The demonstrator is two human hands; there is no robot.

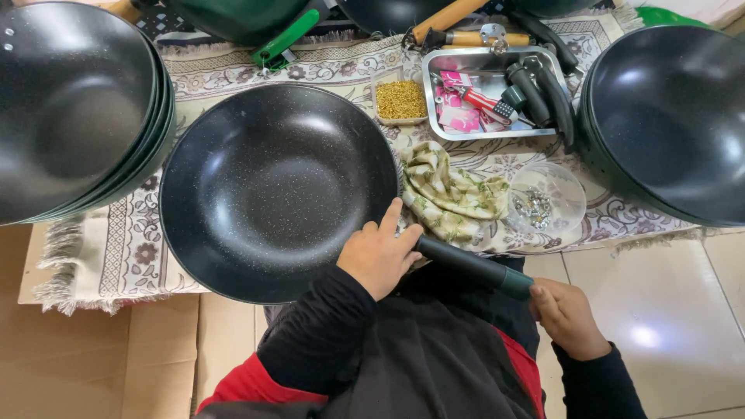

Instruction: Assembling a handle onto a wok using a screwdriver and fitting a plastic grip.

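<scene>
Head view: looking straight down at a person seated before a low spread of cookware.
Pan: a round, deep black pan (279, 190) with a fine speckled non-stick surface, glossy where light catches it, lying on the patterned cloth directly ahead of the person.
Handle: a dark green cylindrical handle (473, 268), matt and smooth, running from the pan's rim toward the lower right.
Left hand: the left hand (379, 252) rests at the near rim of the pan where the handle meets it, fingers curled over the joint, grasping it.
Right hand: the right hand (566, 318) is closed about the far end of the handle, fingers bent.
Cloth: a beige woven mat (225, 70) with floral borders and a fringed edge.
Rag: a crumpled cream and green printed rag (450, 194), just beside the pan.
Tray: a rectangular shiny metal tray (434, 93) holding black handles and pink packets.
Small box: a clear tub of brass-coloured pieces (400, 99).
Bowl: a clear plastic bowl (559, 186) with silvery hardware inside.
Stacks: nested black pans at left (70, 101) and at right (667, 116).
</scene>
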